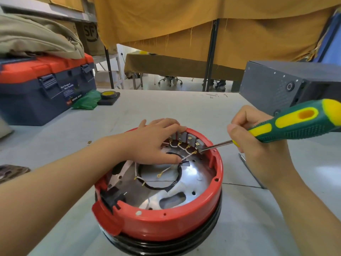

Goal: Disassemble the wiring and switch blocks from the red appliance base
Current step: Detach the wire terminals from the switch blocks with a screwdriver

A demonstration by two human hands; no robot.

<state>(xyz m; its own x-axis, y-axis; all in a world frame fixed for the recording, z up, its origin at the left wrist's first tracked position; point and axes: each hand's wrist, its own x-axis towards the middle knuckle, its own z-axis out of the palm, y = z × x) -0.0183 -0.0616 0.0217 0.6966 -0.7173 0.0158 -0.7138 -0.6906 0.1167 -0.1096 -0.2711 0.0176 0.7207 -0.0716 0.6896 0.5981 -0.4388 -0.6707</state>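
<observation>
At the far left a blue toolbox (pixel 42 89) with a red lid stands on the grey counter (pixel 166 106). A label on its front reads "WING BOX", with smaller white lines above that are too blurred to read. A beige bag (pixel 36 39) lies on its lid. Behind it a cardboard box (pixel 91 36) shows the letters "SF". Just beside the toolbox are a green plastic bag (pixel 86 100) and a roll of tape (pixel 108 94) with a yellow centre.

The red appliance base (pixel 158 215) sits in the middle of the counter, near the person, with its open side up and a black ring below it. Inside is a shiny metal plate with holes, a black cable that makes a loop, and thin white wires (pixel 184 157) with gold terminals. A row of grey switch blocks (pixel 190 140) stands against the far inner wall, and the wires go to them.

The left hand (pixel 153 143) rests on the far rim; its fingers are stretched over the blocks and its thumb touches a wire. The right hand (pixel 258 143) grips a screwdriver (pixel 291 124) with a green and yellow handle. The metal tip touches the rightmost block.

At the right a grey metal box (pixel 276 89) stands on the counter.
</observation>
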